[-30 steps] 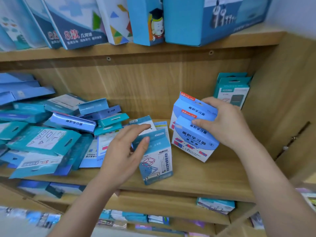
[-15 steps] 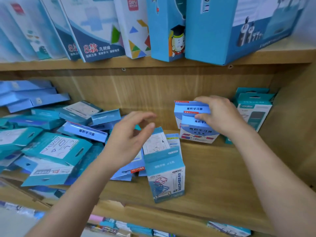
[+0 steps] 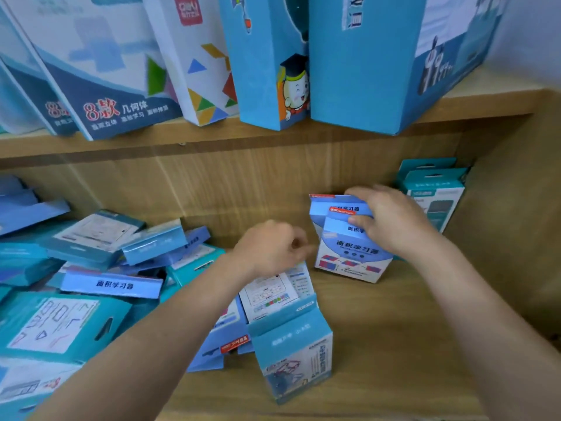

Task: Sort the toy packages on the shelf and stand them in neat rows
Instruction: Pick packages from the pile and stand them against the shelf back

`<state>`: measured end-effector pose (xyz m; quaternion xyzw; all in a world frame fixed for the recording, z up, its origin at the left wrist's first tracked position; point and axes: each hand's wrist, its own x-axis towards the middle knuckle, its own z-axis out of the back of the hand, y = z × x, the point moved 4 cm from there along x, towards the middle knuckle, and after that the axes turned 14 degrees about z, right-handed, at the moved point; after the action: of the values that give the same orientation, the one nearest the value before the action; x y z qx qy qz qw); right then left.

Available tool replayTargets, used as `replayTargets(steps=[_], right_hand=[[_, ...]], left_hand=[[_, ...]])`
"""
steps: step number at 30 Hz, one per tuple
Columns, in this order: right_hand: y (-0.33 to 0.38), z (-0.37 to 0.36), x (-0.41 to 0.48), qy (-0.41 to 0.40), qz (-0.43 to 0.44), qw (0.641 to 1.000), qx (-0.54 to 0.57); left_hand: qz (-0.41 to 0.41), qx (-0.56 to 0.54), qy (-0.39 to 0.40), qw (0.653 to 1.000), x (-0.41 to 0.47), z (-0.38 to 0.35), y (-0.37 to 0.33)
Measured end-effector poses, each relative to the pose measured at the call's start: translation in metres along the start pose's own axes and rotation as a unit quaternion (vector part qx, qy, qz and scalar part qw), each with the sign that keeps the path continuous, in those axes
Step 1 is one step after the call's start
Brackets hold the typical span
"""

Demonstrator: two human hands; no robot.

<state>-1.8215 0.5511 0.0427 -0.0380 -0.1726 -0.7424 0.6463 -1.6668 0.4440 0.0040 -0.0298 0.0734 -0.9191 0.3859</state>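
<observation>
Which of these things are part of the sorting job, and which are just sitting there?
In the job: blue packages gripped by the right hand; left hand, blurred, beside them; upright teal package in front; jumbled pile at left; teal pair standing in the corner.
Just there: tall boxes on the upper shelf.

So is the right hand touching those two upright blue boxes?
Touching. Head view: the right hand has its thumb on the front of the blue boxes and fingers curled over the back one's top.
</observation>
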Motion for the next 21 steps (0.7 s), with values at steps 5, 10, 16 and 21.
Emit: replayTargets(steps=[5, 10, 16, 21], right_hand=[[0.008, -0.012, 0.004, 0.02, 0.001, 1.0, 0.009], [0.012, -0.019, 0.02, 0.011, 0.028, 0.998, 0.056], [0.016, -0.029, 0.032, -0.003, 0.068, 0.993, 0.091], [0.02, -0.034, 0.036, -0.009, 0.073, 0.996, 0.048]], left_hand=[[-0.096, 0.156, 0.185, 0.965, -0.006, -0.043, 0.0], [-0.111, 0.108, 0.189, 0.97, -0.005, -0.047, 0.004], [0.002, -0.214, -0.013, 0.977, -0.008, -0.021, 0.032], [0.041, -0.186, -0.149, 0.97, 0.004, 0.002, 0.022]])
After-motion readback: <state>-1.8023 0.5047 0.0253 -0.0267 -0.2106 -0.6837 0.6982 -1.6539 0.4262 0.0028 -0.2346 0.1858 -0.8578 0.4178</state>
